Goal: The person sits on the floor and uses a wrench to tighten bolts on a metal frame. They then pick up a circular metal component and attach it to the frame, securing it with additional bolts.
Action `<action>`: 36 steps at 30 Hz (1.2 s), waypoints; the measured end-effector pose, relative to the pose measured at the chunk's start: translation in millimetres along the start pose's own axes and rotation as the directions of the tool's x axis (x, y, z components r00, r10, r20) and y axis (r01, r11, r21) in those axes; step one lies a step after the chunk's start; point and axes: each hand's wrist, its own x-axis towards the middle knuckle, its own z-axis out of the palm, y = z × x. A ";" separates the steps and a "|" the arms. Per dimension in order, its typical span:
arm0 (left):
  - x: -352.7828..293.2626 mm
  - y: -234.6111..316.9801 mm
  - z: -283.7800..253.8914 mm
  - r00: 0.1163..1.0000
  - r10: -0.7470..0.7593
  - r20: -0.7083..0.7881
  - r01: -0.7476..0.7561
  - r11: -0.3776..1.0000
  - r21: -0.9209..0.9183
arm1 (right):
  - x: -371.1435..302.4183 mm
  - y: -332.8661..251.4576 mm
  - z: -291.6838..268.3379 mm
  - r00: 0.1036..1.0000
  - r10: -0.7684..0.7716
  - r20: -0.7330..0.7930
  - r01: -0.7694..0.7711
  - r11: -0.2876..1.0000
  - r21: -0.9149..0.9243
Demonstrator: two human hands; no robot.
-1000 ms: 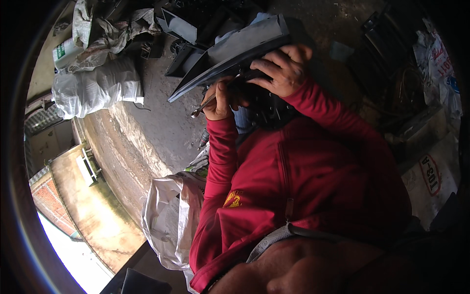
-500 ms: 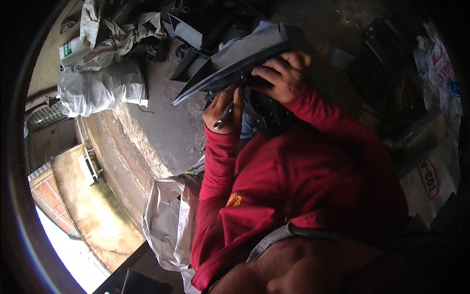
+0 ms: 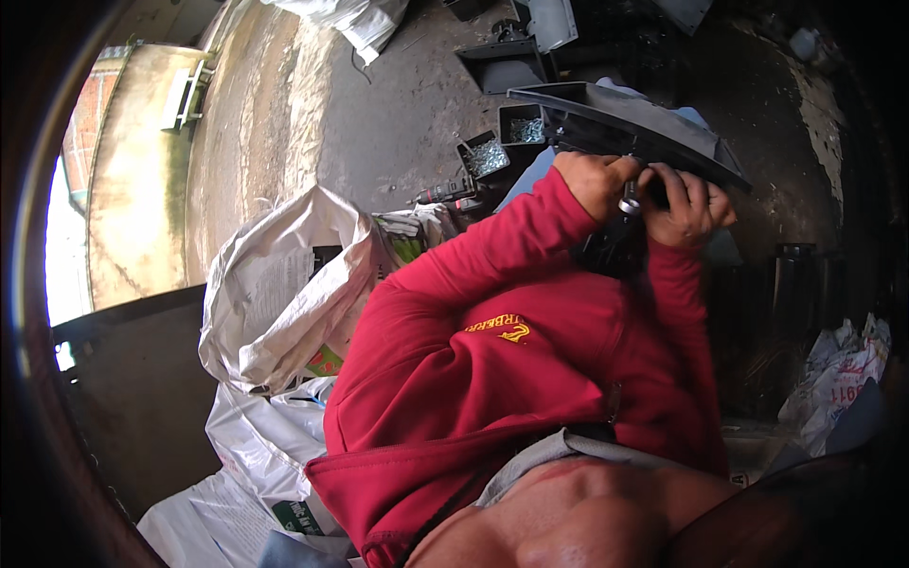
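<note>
Beneath the dark grey, broad-lipped panel [image 3: 653,118]: bringing the bare left hand [image 3: 592,185] and bare right hand [image 3: 689,210] closer together than half a second ago, keeping both at its underside.
Panel position: lying ahead of the chest, now sloping down rightward instead of rising, partly through the view's turning.
Silver, round-ended metal tool [image 3: 629,204]: now protruding between the hands rather than along the left palm; apparently continuing the same handwork at the underside.
Grip: curling fingers of both hands at the panel's lower face; not showing which hand is clamping the tool, so cannot tell.
Small black square bins of silver pieces [image 3: 519,111]: now coming into view, with a dark, red-marked power drill [image 3: 441,192] lying nearby.
Hidden: tool's upper end, vanishing behind fingers; black part below, losing outline in shadow.
Cut off: white plastic bundle [image 3: 365,21], crossing the upper edge.
</note>
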 end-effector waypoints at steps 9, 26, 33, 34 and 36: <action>-16.2 -23.3 1.9 0.953 -0.280 0.115 0.292 0.753 -0.589 | 0.6 2.5 -3.5 0.998 -0.048 0.049 0.047 0.999 0.019; 3.2 -14.4 -37.6 1.000 -0.017 0.003 0.017 0.924 -0.383 | 6.8 1.9 -12.3 0.997 0.002 0.073 -0.009 0.996 0.093; 51.0 -5.8 -94.6 0.968 0.234 -0.093 -0.245 0.959 -0.144 | 3.9 9.9 -11.7 0.998 -0.035 0.054 0.031 0.996 0.079; 54.1 -10.1 -95.8 0.964 0.268 0.006 -0.268 0.963 0.017 | 4.7 8.9 -13.5 0.997 -0.042 0.068 0.037 0.996 0.077; 62.7 -13.0 -81.6 0.933 0.346 0.102 -0.359 0.921 0.153 | 5.4 11.3 -13.3 0.994 -0.067 0.092 0.062 0.996 0.057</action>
